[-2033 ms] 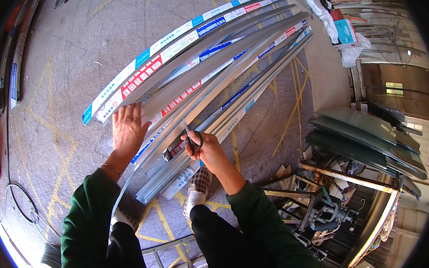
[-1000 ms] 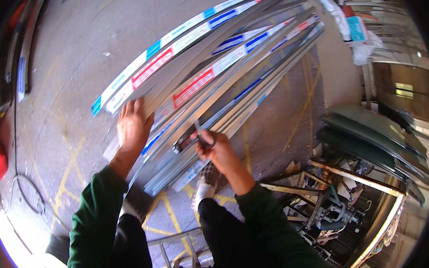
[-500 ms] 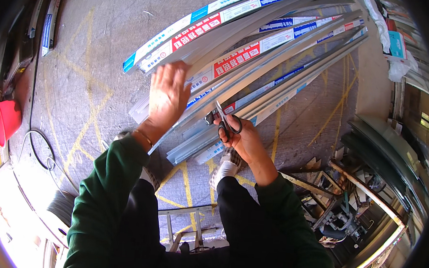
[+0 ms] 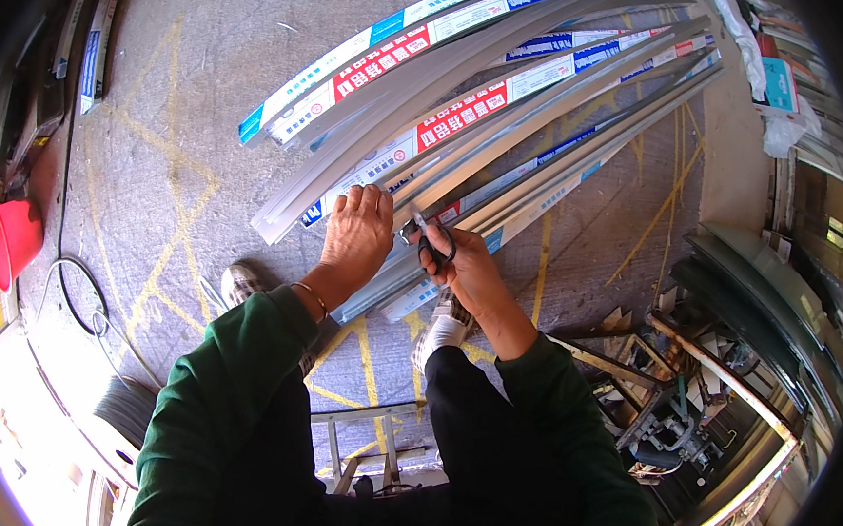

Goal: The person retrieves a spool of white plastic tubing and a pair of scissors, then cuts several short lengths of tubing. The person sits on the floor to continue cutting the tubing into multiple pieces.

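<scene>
Long metal profiles (image 4: 509,123) lie in a slanting bundle on the floor before me, several wrapped in printed red, white and blue film. My left hand (image 4: 357,239) is at their near ends, its fingers bent together over a profile's edge; the fingertips are hidden. My right hand (image 4: 479,282) holds a pair of scissors (image 4: 440,253) with black handles, its fingers round the loops. The scissors' blades point toward the profiles, close to the left hand. A small dark object (image 4: 409,229) shows between the hands, too small to name.
A red bucket (image 4: 11,239) stands at the left by a loose black cable (image 4: 88,284). On the right are a rusty metal frame (image 4: 727,367) with scrap and curved dark panels (image 4: 766,297). A metal stand (image 4: 362,417) is between my legs, and my shoes border the profiles.
My left hand has come down and right from above the profiles, its flat fingers now bent at their edge. The right hand with the scissors has shifted slightly left, and the scissors have turned.
</scene>
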`<move>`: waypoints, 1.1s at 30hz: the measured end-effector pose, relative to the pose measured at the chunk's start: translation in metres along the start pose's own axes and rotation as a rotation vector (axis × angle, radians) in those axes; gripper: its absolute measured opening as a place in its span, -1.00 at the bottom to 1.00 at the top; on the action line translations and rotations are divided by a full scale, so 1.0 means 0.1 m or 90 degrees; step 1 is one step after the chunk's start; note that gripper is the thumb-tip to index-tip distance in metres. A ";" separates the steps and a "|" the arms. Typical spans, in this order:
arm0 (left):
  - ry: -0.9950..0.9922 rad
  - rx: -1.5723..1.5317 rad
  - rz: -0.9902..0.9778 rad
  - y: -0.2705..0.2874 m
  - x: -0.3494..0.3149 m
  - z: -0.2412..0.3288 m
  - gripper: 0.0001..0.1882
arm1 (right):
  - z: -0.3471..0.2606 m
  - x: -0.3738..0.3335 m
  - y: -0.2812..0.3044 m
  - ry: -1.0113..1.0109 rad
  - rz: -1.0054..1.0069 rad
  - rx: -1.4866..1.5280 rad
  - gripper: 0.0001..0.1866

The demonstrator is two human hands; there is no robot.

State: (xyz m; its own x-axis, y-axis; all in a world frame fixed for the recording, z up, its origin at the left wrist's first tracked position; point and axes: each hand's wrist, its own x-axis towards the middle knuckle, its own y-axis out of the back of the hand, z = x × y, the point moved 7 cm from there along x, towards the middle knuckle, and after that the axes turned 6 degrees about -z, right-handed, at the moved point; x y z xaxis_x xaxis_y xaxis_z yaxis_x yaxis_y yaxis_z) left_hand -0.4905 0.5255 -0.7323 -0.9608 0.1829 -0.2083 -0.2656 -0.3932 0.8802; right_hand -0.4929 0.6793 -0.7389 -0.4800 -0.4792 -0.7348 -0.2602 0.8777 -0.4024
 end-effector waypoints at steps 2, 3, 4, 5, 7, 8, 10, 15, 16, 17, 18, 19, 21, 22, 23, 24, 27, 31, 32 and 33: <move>-0.019 0.001 0.051 0.02 -0.01 0.03 -0.75 | -0.09 0.00 0.12 0.039 0.037 -0.014 -0.62; -0.016 0.000 0.049 0.00 -0.01 0.03 -0.74 | -0.20 0.02 0.23 0.070 0.061 -0.015 -0.63; -0.017 0.002 0.057 0.00 -0.01 0.03 -0.74 | -0.33 0.05 0.35 0.106 0.076 -0.015 -0.63; -0.018 0.003 0.065 0.00 -0.01 0.04 -0.74 | -0.47 0.08 0.52 0.121 0.114 -0.031 -0.64; -0.012 0.009 0.050 -0.01 0.00 0.04 -0.72 | -0.84 0.18 0.91 0.155 0.173 -0.058 -0.65; -0.011 0.017 0.049 -0.01 0.00 0.04 -0.72 | -1.04 0.25 1.09 0.179 0.186 -0.072 -0.65; -0.016 0.003 0.057 0.01 -0.01 0.05 -0.70 | -1.46 0.39 1.49 0.197 0.255 -0.068 -0.62; -0.012 -0.010 0.033 0.00 -0.01 0.04 -0.64 | -1.98 0.58 1.85 0.266 0.341 -0.055 -0.66; -0.012 -0.016 0.027 0.00 -0.01 0.04 -0.63 | -1.88 0.58 1.74 0.254 0.278 -0.040 -0.65; -0.012 -0.021 0.026 -0.01 -0.01 0.03 -0.63 | -1.74 0.54 1.63 0.230 0.243 -0.023 -0.63; -0.012 -0.012 0.028 -0.01 0.00 0.03 -0.62 | -1.57 0.47 1.50 0.202 0.215 -0.005 -0.62; -0.012 -0.002 0.033 -0.01 -0.01 0.03 -0.61 | -1.38 0.39 1.30 0.179 0.142 -0.012 -0.60; -0.012 0.004 0.036 -0.01 -0.01 0.03 -0.60 | -0.94 0.20 0.92 0.123 0.058 0.003 -0.58; -0.012 -0.001 0.036 -0.02 -0.01 0.03 -0.60 | -0.77 0.13 0.74 0.102 0.019 0.027 -0.58; -0.013 -0.001 0.040 -0.01 -0.01 0.03 -0.60 | -0.66 0.07 0.61 0.090 0.017 0.037 -0.58; 0.001 -0.007 0.014 -0.04 -0.01 0.02 -0.51 | -0.59 0.03 0.47 0.094 -0.021 0.052 -0.57; 0.027 -0.008 -0.034 -0.09 0.00 0.00 -0.34 | -0.52 0.01 0.35 0.094 0.005 0.043 -0.56; 0.036 -0.017 -0.041 -0.09 0.00 0.00 -0.35 | -0.49 0.03 0.40 0.074 0.028 0.052 -0.57; 0.033 -0.025 -0.035 -0.08 0.00 0.00 -0.36 | -0.48 0.04 0.39 0.081 0.010 0.055 -0.57; 0.043 -0.029 -0.046 -0.09 -0.01 0.00 -0.36 | -0.47 0.05 0.39 0.082 0.001 0.055 -0.57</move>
State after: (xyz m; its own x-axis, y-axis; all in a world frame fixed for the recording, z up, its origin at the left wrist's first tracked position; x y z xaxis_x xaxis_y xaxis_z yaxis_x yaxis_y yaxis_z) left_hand -0.4873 0.5284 -0.7402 -0.9419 0.1513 -0.3000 -0.3360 -0.4214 0.8423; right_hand -0.5449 0.7113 -0.7329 -0.5855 -0.4693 -0.6610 -0.1895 0.8721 -0.4512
